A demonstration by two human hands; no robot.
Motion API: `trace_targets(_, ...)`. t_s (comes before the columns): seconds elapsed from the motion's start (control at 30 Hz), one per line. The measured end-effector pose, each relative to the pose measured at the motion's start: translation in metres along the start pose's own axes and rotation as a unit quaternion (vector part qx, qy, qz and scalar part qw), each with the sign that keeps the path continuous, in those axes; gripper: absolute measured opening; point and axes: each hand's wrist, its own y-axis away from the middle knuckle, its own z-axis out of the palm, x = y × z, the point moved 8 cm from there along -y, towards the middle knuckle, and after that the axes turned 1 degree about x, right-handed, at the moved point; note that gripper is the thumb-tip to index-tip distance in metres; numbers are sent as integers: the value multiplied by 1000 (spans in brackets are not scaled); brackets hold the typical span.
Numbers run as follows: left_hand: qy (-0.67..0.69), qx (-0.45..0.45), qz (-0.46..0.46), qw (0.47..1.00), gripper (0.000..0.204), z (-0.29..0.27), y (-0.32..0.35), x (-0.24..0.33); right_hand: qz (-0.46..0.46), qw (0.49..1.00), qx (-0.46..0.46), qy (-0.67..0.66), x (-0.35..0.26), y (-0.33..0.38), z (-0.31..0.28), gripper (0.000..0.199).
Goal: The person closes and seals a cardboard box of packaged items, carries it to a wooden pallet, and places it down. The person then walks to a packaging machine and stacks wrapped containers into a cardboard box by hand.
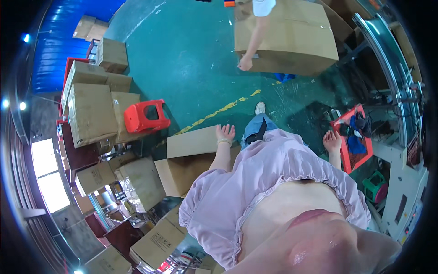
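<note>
My left hand (225,133), with a bracelet at the wrist, is raised with its fingers apart and holds nothing. It is in front of a flap of an open cardboard box (190,145) beside me; whether it touches the flap I cannot tell. My right hand (332,141) hangs at my other side, fingers spread, with nothing in it. Nearest to it is a red frame-like stand (366,153) with dark and blue cloth-like items (357,132) on it.
Ahead, another person's hand (245,63) is at the edge of a large carton (287,36). Stacked cartons (93,114) and a red plastic stool (146,116) stand left. A metal-railed machine (388,59) and a green stool (375,185) are right. A yellow line (223,108) crosses the green floor.
</note>
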Motion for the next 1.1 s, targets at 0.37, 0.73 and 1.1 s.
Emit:
trace_targets(0.37, -223, 6, -7, 975, 61, 48, -51, 24, -20, 922, -4, 387, 3, -51, -9, 23)
trace_targets(0.73, -346, -8, 10, 938, 50, 77, -46, 18, -191, 742, 78, 637, 8, -109, -119, 29)
trace_targets(1.1, -399, 30, 15, 916, 41, 58, -44, 10, -165, 787, 74, 589, 44, -94, -99, 30)
